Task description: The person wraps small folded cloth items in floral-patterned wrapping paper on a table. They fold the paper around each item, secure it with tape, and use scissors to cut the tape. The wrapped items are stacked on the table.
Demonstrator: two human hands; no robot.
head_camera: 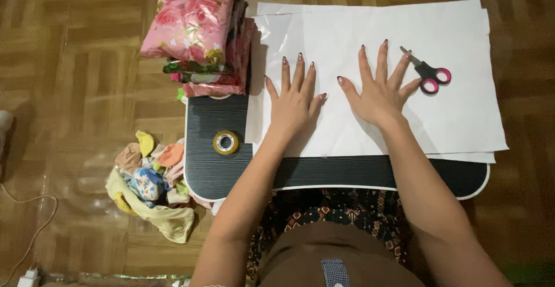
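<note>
Head view: left hand and right hand are laid flat, fingers spread, on white paper sheets. Scissors are touched at the right hand's 2 o'clock; sheets may be shifted if palms slide.

white paper sheets; stacked flat; on dark lap table; overhanging far edge
</note>
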